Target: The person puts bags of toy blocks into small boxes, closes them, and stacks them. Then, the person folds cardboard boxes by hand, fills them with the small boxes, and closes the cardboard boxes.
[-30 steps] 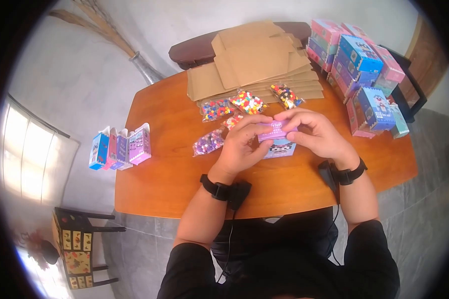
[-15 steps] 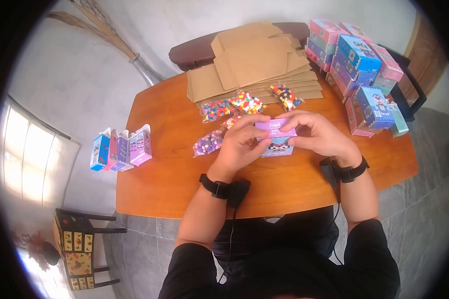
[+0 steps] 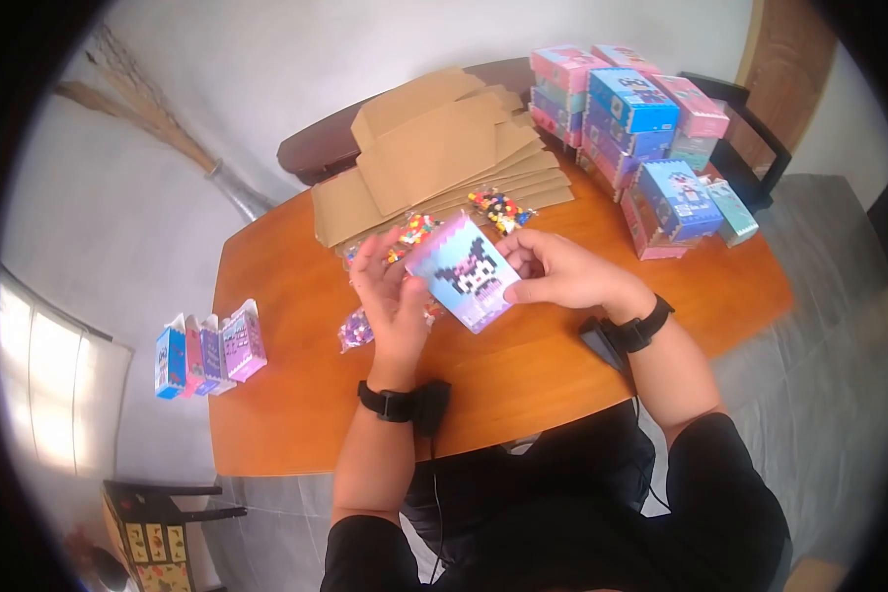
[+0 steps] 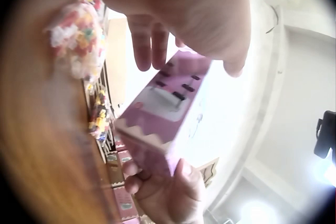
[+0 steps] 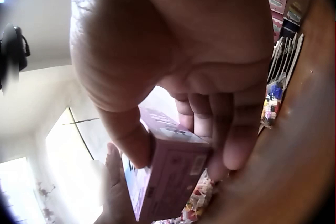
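A small purple-and-blue cardboard box [image 3: 469,281] with a pixel-style character on its front is held tilted above the table. My right hand [image 3: 567,271] grips its right end, thumb on the front and fingers behind. At the box's upper left end is my left hand [image 3: 390,316], its fingers extended and thumb apart. The left wrist view shows a side of the box [image 4: 157,103] with a pale panel, its far end between the left fingers and thumb. Behind the hands lie clear bags of small coloured pieces [image 3: 501,210], partly hidden, with a purple-and-white bag [image 3: 356,331] by the left wrist.
Flattened brown cardboard sheets [image 3: 424,153] are piled at the table's back. Stacked colourful boxes [image 3: 631,104] stand at the back right. A short row of upright boxes with raised flaps [image 3: 247,340] is near the left edge of the wooden table [image 3: 523,385].
The box has been raised and turned, so its character front now faces up toward the head camera. My left hand has loosened, fingers spread, while the right keeps its grip. The head view has shifted.
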Motion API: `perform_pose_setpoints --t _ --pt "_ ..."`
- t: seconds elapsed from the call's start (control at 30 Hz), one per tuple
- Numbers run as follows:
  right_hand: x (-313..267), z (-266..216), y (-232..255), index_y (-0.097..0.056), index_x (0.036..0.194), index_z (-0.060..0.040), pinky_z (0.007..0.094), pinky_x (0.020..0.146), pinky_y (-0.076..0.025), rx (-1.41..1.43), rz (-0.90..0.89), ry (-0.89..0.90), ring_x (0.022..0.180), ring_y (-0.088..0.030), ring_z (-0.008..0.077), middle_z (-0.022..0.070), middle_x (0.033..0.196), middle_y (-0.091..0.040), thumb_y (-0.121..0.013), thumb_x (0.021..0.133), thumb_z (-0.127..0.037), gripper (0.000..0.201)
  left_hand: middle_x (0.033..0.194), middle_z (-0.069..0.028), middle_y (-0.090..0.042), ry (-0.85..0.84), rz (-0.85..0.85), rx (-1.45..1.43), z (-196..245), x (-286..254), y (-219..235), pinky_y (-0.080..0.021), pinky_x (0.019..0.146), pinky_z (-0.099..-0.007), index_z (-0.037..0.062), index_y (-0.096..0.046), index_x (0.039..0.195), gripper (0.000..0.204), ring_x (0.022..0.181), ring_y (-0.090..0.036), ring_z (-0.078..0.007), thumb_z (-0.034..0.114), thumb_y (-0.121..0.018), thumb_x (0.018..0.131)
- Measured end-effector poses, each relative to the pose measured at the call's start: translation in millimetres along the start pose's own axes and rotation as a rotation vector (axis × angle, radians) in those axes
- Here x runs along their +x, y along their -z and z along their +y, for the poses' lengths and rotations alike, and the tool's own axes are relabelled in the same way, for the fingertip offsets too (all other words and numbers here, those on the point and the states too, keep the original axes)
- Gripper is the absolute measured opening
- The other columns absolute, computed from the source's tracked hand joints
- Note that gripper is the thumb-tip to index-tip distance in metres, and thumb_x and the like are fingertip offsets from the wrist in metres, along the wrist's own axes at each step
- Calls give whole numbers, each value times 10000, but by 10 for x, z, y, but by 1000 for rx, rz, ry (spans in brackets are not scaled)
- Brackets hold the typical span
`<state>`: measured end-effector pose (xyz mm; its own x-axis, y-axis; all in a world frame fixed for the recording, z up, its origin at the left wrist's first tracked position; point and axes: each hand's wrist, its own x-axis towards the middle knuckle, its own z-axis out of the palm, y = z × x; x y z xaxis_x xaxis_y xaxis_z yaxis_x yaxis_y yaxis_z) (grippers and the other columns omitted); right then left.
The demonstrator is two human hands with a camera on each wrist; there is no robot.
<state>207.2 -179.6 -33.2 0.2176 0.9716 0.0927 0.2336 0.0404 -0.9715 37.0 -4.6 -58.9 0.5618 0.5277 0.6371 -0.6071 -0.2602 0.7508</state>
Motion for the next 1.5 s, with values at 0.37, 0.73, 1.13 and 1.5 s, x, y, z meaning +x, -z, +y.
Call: perform_pose_setpoints --t 0.37,0.73,1.13,1.5 --pt "-1109 -729 759 -582 1218 -25 228 590 -465 3 973 180 703 -600 98 36 890 -652 -483 990 -284 359 766 3 -571 120 47 310 20 9 36 -454 615 -199 -12 -552 1181 227 657 -529 -39 87 -592 981" --pt "-1566 -254 1394 -637 1072 70 346 819 -487 -590 1249 -23 838 -663 267 191 907 -689 -454 974 -285 411 700 -24 -598 196 7 261 9 -14 -10 -417 473 -196 15 -563 1049 84 542 -548 -49 32 -576 968" --pt "-1371 -288 1229 -701 1017 -12 443 736 -532 -990 1409 -87 803 -694 379 223 853 -702 -483 954 -257 334 779 15 -610 232 -16 287 2 -26 24 -391 548 -176 9 -589 1013 53 631 -527 -10 38 -599 969" --pt "-1182 -622 1079 -680 1077 -38 426 779 -522 -1404 1434 496 919 -680 346 145 1022 -717 -630 925 -259 272 769 -21 -589 134 17 282 -127 -20 76 -428 456 -208 7 -584 964 28 538 -554 -52 22 -602 948"
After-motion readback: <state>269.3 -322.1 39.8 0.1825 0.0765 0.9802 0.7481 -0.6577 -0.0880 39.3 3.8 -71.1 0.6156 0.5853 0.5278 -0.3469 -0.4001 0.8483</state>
